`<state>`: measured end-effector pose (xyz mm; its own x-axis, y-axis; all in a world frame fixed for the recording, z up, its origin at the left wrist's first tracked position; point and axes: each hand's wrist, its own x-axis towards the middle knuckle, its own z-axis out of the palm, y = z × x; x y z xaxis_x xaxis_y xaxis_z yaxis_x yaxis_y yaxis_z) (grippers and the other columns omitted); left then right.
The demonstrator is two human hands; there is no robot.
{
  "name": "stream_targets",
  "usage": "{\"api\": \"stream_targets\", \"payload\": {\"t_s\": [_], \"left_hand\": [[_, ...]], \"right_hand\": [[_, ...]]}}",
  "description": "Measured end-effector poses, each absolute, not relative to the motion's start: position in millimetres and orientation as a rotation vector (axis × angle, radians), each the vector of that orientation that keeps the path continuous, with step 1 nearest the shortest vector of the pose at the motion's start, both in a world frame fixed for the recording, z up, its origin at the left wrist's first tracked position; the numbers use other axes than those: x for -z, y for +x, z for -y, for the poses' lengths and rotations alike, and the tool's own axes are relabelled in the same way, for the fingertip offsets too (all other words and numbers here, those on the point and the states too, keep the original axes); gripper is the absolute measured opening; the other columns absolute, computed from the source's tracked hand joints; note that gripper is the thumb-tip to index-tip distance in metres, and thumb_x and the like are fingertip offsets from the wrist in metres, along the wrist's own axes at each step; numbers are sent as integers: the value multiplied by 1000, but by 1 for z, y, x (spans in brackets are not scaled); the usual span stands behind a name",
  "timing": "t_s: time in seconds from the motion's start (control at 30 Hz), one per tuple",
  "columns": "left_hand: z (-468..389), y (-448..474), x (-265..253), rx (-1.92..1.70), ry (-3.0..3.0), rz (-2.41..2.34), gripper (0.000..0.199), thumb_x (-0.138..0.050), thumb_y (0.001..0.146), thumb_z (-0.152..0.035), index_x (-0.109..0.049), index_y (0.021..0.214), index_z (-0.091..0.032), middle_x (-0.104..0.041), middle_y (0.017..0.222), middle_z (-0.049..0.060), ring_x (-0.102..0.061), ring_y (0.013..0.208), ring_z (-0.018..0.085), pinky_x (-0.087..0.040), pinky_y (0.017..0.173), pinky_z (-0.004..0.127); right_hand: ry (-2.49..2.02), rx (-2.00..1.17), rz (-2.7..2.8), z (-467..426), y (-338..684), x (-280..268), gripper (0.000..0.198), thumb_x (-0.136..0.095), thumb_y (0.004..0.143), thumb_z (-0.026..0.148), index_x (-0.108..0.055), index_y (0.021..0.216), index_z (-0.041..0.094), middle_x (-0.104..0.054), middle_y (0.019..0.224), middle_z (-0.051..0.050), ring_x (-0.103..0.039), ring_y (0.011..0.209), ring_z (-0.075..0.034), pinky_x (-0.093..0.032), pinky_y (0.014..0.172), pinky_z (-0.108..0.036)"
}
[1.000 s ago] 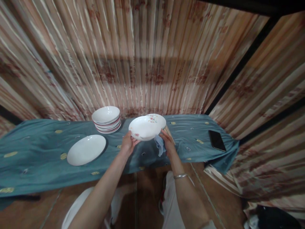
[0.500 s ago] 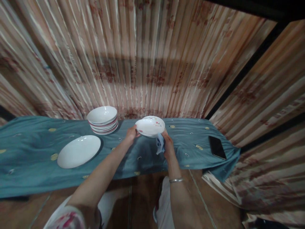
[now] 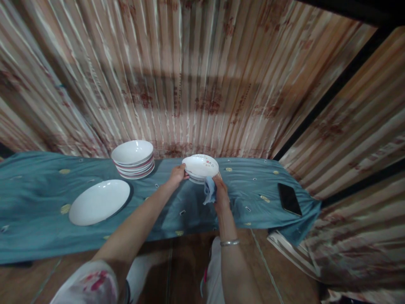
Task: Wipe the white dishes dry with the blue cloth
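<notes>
Illumination is dim, its source out of frame. Highlights dot the top bowl point(image 3: 132, 153) and large plate point(image 3: 99, 202); shadow darkens the tablecloth point(image 3: 172, 215) before the floral plate point(image 3: 198, 166) and bands the curtain point(image 3: 190, 97). Detail is soft; wide-angle distortion stretches the margins.

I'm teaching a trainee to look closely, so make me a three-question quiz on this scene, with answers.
1. Multiple choice: Which hand holds the light-blue rag? A) left B) right C) neither
2. True or false: In the picture, the stack of dishes stands to the left of the flowered plate.
3. Fill the gap: The dark phone lies on a teal ____.

Key:
1. B, the right hand
2. True
3. cloth
</notes>
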<state>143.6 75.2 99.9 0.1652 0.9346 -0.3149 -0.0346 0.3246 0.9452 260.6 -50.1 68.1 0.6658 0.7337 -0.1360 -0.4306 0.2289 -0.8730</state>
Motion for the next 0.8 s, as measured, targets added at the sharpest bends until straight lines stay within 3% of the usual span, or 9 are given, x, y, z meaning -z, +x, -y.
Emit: {"api": "stream_targets", "payload": {"t_s": [0.17,0.53,0.8], "left_hand": [[-78,148,-98,-923,1057,-1172,20,-60,86,-21,-56,104,-15,-57,63,-3,-55,50,8,-53,52,21],[-74,146,-89,-925,1127,-1119,11,-66,77,-12,-60,86,-14,-49,54,-6,-50,48,6,-51,51,18],[-70,148,-86,-974,1027,-1115,23,-65,79,-11,-58,100,-14,-52,62,-6,-53,51,6,-53,54,21]], "right_hand": [[-1102,-805,279,47,254,-70,43,-70,66,30,-70,108,20,-69,117,-2,-61,114,-21,-51,96,-32],[-1157,-788,314,44,253,-60,51,-70,66,36,-66,114,20,-67,121,-4,-60,115,-22,-51,95,-34],[-1137,-801,273,41,248,-59,46,-72,63,34,-69,107,21,-70,115,-4,-63,109,-22,-52,94,-35]]}}
